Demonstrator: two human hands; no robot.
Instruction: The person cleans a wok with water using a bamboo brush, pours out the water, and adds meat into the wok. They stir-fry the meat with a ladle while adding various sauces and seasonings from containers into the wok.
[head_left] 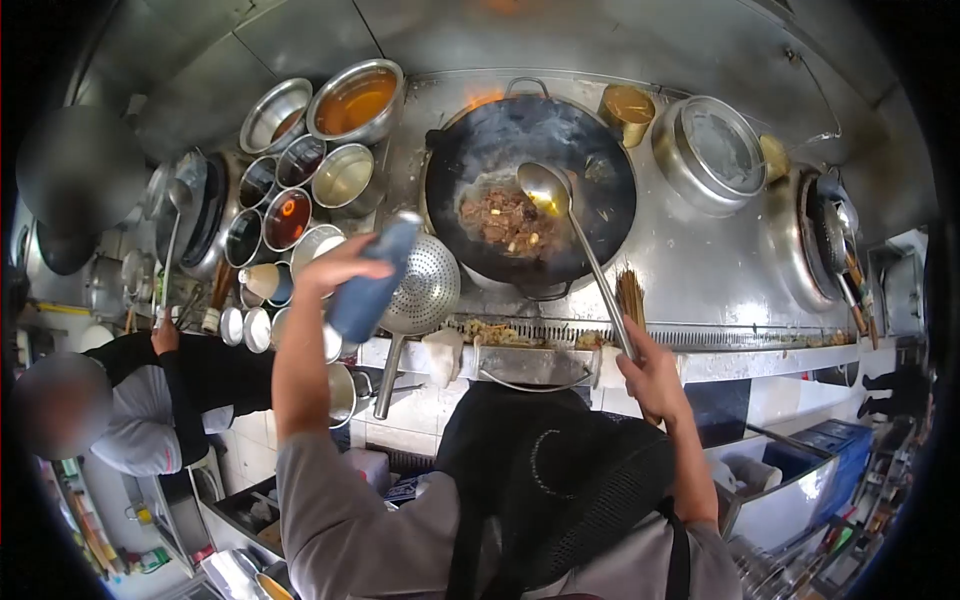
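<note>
Blue bottle point(372, 285) sits in left fingers point(372, 268), partly curled.

Wok point(600, 215) on stove, food point(510, 220) inside. Strainer point(425, 285) at wok's near left; cups point(288, 218) farther left, two bowls point(357, 100) beyond them. Lidded pot point(708, 150) right of wok; can point(628, 112) between.

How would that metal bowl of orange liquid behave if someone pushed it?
The metal bowl looks stiff, and probably heavy with so much orange liquid inside. With its open top, a quick shove would likely make it slosh.
</note>
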